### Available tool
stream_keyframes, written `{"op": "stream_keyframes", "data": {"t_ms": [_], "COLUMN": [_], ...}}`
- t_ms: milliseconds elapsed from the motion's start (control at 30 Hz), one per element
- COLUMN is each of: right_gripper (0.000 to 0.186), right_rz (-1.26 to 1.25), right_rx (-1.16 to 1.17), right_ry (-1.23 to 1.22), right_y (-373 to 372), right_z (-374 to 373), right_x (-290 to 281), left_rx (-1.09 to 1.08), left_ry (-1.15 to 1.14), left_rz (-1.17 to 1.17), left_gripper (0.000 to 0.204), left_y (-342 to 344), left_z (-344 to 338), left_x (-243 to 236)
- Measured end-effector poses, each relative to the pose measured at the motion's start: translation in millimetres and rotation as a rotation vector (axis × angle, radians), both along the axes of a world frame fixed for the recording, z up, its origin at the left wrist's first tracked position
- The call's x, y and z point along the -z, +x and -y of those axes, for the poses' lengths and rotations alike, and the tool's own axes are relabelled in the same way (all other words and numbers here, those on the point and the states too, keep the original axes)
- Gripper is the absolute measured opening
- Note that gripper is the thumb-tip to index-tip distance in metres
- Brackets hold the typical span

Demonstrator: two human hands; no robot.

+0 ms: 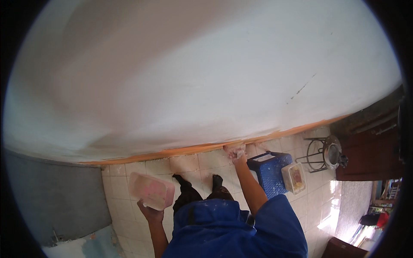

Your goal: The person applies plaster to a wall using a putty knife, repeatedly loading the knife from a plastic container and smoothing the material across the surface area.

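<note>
I stand close to a broad white wall [206,73] with an orange strip [180,150] along its foot. My left hand [148,211] is raised and holds a pale pink rectangular plastic tub [151,190] from below. My right hand [235,151] reaches down to the foot of the wall and grips a small whitish tool or cloth pressed against the orange strip; what it is exactly I cannot tell. My blue shirt and dark trousers fill the lower middle.
A blue plastic stool [271,170] stands right of my right arm, with a clear tub [294,177] of reddish-yellow contents at its side. Beyond it stand a metal wire stand with a round pan [329,154] and dark wooden furniture [370,150]. The floor is pale tiles [189,165].
</note>
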State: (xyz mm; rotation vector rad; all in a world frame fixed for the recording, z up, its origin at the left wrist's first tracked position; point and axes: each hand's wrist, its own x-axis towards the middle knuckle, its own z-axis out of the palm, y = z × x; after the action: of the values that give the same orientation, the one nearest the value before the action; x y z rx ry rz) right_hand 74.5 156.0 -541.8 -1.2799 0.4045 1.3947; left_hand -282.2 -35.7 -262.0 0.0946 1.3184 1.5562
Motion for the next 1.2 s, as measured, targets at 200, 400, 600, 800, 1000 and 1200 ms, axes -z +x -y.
{"op": "stream_keyframes", "data": {"t_ms": [200,400,600,800,1000,1200], "right_gripper": [0.036,0.065,0.044,0.005,0.014,0.030], "right_rz": [-0.140,-0.187,-0.174,-0.223,-0.143,0.032], "right_rx": [0.169,0.180,0.061,0.039,0.148,0.130], "right_ry": [0.419,0.437,0.377,0.784,0.610,0.405], "right_y": [-16,-9,-8,-9,-25,-15], "right_z": [-7,42,64,-11,-5,65], "right_x": [-56,-122,-54,-15,-175,-157], "left_rx": [-0.146,0.108,0.007,0.359,0.179,0.025], "left_ry": [0.020,0.026,0.021,0.012,0.086,0.097], "left_rz": [0.015,-0.210,-0.199,-0.732,-0.193,-0.428], "left_gripper": [0.051,0.053,0.059,0.060,0.052,0.058], "left_y": [16,8,20,14,-14,25], "left_z": [-5,-4,-8,-6,19,-9], "left_x": [-24,-3,-8,-8,36,-9]}}
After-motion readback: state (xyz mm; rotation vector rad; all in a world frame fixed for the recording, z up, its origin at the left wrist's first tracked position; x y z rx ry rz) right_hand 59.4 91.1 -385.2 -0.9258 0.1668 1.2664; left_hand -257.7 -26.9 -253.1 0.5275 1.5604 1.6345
